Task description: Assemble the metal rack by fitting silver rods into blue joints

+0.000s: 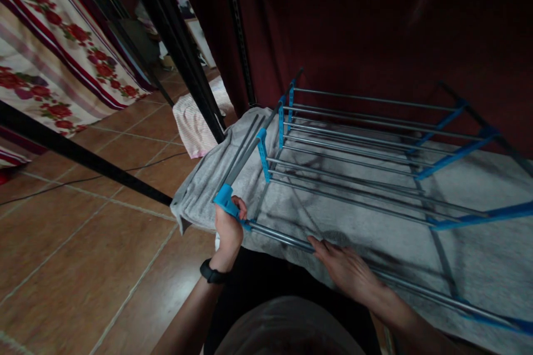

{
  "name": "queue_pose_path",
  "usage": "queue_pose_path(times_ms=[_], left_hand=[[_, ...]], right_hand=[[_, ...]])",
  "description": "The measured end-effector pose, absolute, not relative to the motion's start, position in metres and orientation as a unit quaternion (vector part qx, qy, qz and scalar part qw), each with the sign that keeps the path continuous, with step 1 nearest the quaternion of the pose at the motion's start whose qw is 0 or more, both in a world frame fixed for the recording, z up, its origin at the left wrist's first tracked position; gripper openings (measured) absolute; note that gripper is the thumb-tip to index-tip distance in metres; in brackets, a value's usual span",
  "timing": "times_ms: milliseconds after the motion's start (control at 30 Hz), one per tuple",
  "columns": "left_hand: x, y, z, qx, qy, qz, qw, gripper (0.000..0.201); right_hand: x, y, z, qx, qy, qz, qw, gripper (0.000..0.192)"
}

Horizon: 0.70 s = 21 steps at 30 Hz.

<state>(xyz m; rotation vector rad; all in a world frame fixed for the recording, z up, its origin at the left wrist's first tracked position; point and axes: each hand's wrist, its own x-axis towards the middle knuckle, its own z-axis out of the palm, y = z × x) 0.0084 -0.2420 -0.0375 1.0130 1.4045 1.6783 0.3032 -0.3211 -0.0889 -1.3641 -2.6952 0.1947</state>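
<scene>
My left hand (pixel 228 227) pinches the blue connector (pixel 226 199) at the towel's (pixel 478 266) near-left corner; my right hand (pixel 347 272) lies spread on the near rail (pixel 278 234).

Dim, warm indoor light comes from about ten o'clock, where the floor (pixel 83 244) is brightest. The curtain (pixel 375 28) at one o'clock sinks into darkness. Rod shadows cross the towel (pixel 478 255). Edges bend outward; slight softness throughout.
</scene>
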Motion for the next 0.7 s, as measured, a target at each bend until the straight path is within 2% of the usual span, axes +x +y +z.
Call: queue_pose_path(times_ms=[300, 467, 700], left_hand=[[0.0093, -0.2429, -0.0337, 0.403, 0.553, 0.641, 0.348, 0.048], [0.0065, -0.2416, -0.0364, 0.406, 0.557, 0.625, 0.367, 0.054], [0.0084, -0.2372, -0.0338, 0.378, 0.544, 0.64, 0.389, 0.062]], right_hand=[[0.3016, -0.3206, -0.0909, -0.457, -0.884, 0.063, 0.068, 0.042], [0.3026, -0.3209, -0.0938, -0.463, -0.882, 0.047, 0.081, 0.04], [0.3016, -0.3189, -0.0908, -0.449, -0.891, 0.035, 0.059, 0.041]])
